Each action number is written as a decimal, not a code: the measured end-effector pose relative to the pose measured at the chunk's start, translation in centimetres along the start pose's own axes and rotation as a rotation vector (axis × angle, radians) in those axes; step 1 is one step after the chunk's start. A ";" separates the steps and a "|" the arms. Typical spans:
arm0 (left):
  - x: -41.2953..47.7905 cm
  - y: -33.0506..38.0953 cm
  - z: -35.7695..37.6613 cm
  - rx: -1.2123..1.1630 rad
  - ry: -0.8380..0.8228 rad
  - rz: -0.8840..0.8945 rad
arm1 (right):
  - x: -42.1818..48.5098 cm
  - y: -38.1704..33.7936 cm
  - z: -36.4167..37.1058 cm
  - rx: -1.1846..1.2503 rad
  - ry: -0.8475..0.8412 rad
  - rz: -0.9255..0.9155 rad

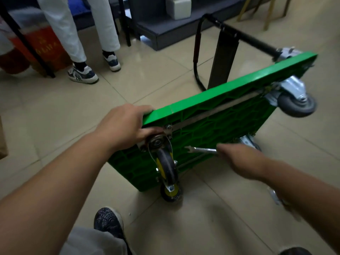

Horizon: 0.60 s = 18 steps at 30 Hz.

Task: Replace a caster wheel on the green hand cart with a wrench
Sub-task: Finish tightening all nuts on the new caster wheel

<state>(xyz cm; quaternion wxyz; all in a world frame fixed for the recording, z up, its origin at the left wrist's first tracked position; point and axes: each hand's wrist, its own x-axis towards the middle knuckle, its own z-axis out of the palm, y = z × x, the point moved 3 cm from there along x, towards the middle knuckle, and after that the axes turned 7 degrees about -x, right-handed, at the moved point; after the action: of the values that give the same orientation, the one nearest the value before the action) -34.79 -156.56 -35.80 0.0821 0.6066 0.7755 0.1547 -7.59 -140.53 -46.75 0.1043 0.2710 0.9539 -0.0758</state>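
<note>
The green hand cart point(230, 100) stands tipped on its edge, its ribbed underside facing me. My left hand point(125, 126) grips the cart's near top corner, fingers over the edge and thumb by the caster plate. Right below it hangs a caster point(166, 164) with a black wheel and yellow hub. My right hand point(241, 159) holds a silver open-end wrench point(200, 150) against the underside, its jaw pointing left toward that caster. Another caster point(296, 102) with a grey wheel sits at the cart's far right corner. A third metal caster bracket point(248, 141) shows behind my right hand.
The cart's black folded handle point(222, 52) reaches back over the tiled floor. A person in white trousers and sneakers point(82, 72) stands at the back left beside a red box point(44, 50). Dark shelving point(165, 32) stands behind. My shoe point(108, 221) is near the bottom.
</note>
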 end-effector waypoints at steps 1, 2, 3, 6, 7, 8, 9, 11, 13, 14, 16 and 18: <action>-0.2 0.2 0.0 0.005 0.002 0.016 | 0.0 -0.5 -2.8 -0.095 0.129 -0.036; -0.3 0.4 0.0 0.007 0.002 0.034 | -0.3 -0.9 -5.4 -0.179 0.270 -0.078; -0.4 0.6 0.0 0.004 0.005 0.050 | -0.5 -1.5 -7.4 -0.257 0.366 -0.127; -0.7 0.6 -0.3 0.011 0.025 0.071 | -0.5 -3.2 -10.6 -0.426 0.426 -0.209; -0.6 0.4 -0.4 0.012 0.034 0.075 | -0.3 -3.4 -10.8 -0.465 0.428 -0.216; -0.6 0.2 -0.6 0.007 0.044 0.074 | -0.1 -3.7 -10.8 -0.485 0.442 -0.220; -0.4 -0.1 -0.8 -0.004 0.054 0.073 | 0.2 -3.9 -10.7 -0.493 0.467 -0.226; 0.1 -0.5 -1.0 -0.025 0.041 0.069 | 1.0 -4.2 -10.4 -0.499 0.508 -0.227; 0.7 -0.9 -1.0 -0.027 0.027 0.052 | 1.8 -4.6 -10.3 -0.481 0.527 -0.225; 1.0 -1.1 -1.0 -0.024 0.027 0.038 | 2.2 -4.9 -10.2 -0.460 0.536 -0.224; 1.6 -1.3 -1.0 -0.029 0.032 0.018 | 2.9 -5.2 -10.0 -0.442 0.517 -0.223; 1.8 -1.4 -0.9 -0.045 0.026 0.021 | 3.3 -5.6 -9.8 -0.431 0.511 -0.232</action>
<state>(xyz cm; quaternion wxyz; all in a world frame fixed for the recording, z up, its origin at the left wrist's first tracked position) -36.82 -155.21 -35.32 0.0840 0.6105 0.7666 0.1806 -14.93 -141.62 -37.54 -0.0923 0.1429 0.9676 0.1863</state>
